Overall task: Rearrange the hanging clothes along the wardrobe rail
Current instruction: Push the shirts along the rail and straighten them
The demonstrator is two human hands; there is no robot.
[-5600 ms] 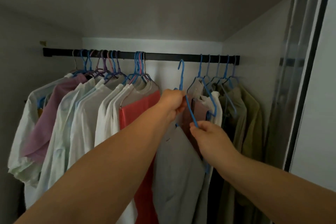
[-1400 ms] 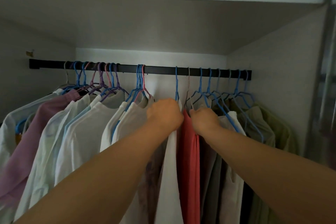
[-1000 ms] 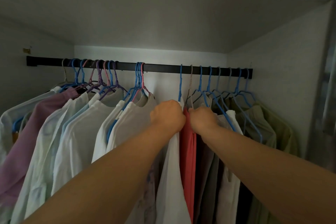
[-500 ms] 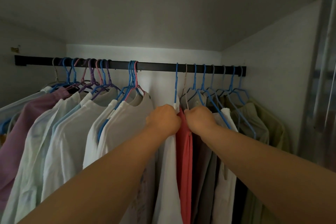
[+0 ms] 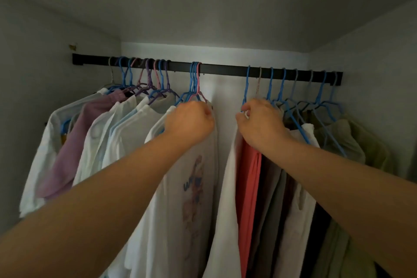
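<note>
Rail point(image 5: 221, 69) spans the wardrobe, black, hooks bunched toward its left end and its right end, bare stretch in the middle with white back wall point(image 5: 225, 97) showing through. Shelf underside point(image 5: 203, 7) sits close above.

Left bunch: white shirts point(image 5: 126, 133), one pink top point(image 5: 74, 142), printed white shirt point(image 5: 194, 187) nearest the gap. Right bunch: white garment point(image 5: 228, 210), coral one point(image 5: 248, 187), grey and dark pieces, olive jacket point(image 5: 352, 140) at the far right end.

Left hand point(image 5: 189, 119) fisted at the shoulder of the printed shirt, just under the blue and pink hanger hooks point(image 5: 195, 79); fingers curled away from camera, what they hold can't be made out. Right hand point(image 5: 259, 122) curled, pinching the blue hanger point(image 5: 247, 83) at its neck, on top of the white and coral pieces.

Forearms cover much of the lower clothes; hems run off the bottom edge. Dim light, colours on the right hard to separate.
</note>
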